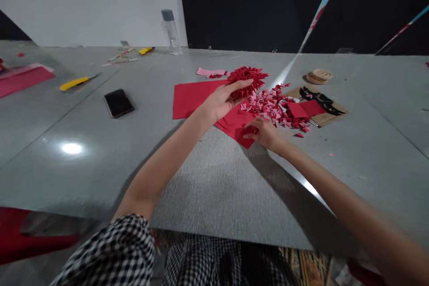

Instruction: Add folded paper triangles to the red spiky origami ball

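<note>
My left hand (224, 99) grips a spiky red ball of folded paper (250, 78), its thumb or fingers lying along the side. My right hand (263, 133) is above the corner of the red paper sheets (194, 98), fingers curled together; whatever is between them is too small to make out. Just beyond my right hand lies a heap of small folded red and pink paper pieces (268, 105). Smaller red paper squares (306, 109) rest at the heap's right side.
A black phone (119, 103) and a yellow cutter (74, 83) lie to the left. Another yellow cutter (146, 50) and a clear bottle (170, 31) are near the wall. At the right are a brown paper bag (330, 118) and a round wooden-looking item (319, 76). Pink sheets (25, 80) lie far left.
</note>
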The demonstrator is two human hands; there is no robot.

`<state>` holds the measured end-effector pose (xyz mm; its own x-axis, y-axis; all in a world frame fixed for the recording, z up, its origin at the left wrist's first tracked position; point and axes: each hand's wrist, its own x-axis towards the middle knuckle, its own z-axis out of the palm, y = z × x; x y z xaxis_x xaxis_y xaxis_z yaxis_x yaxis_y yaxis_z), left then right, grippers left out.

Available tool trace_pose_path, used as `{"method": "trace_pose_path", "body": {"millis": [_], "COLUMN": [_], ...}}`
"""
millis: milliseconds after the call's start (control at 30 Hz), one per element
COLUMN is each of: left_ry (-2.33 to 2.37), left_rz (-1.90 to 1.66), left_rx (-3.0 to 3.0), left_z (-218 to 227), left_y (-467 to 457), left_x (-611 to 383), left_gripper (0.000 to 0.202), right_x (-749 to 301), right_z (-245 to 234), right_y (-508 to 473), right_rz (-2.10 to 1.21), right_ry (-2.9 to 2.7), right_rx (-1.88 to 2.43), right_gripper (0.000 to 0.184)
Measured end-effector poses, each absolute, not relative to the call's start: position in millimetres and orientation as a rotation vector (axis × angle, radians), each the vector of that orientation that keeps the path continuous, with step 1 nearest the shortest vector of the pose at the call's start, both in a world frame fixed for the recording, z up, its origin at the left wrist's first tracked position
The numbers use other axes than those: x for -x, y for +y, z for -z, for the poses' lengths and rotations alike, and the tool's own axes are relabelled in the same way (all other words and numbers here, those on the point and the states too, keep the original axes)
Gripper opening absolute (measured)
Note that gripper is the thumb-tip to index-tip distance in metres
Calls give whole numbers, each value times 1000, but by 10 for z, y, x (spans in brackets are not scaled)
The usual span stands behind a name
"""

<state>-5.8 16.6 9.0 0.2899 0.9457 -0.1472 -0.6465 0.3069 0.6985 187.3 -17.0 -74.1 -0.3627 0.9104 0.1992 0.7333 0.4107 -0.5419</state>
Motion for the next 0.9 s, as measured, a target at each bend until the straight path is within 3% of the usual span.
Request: {"method": "trace_pose_path", "body": {"millis": [100,333,500,700,900], "left_ry": [609,624,618,617,642], "left_rz": [-1131,-1121,-1059,-1068,-1068], "left_rx": [-608,-900,-812,-665,-661], "left_z": [-57,25,-22,-119,-153], "left_y": [206,313,289,239,244], "left_x": [79,150,189,181,184], "left_gripper": [48,8,19,32,31], "right_x": [-1838,-1878,-1952,-1986,-1828], "right_z": [834,849,731,620,774], "right_y": [-127,-71,-42,-16,144], "right_rz": [-502,-433,-433,-518,-85], "right_ry": [-2215,-2105,-1993,-2104,-2149], "right_rx": [1412,1504,1548,1597,1575], "right_gripper": [14,16,4,16,29]}}
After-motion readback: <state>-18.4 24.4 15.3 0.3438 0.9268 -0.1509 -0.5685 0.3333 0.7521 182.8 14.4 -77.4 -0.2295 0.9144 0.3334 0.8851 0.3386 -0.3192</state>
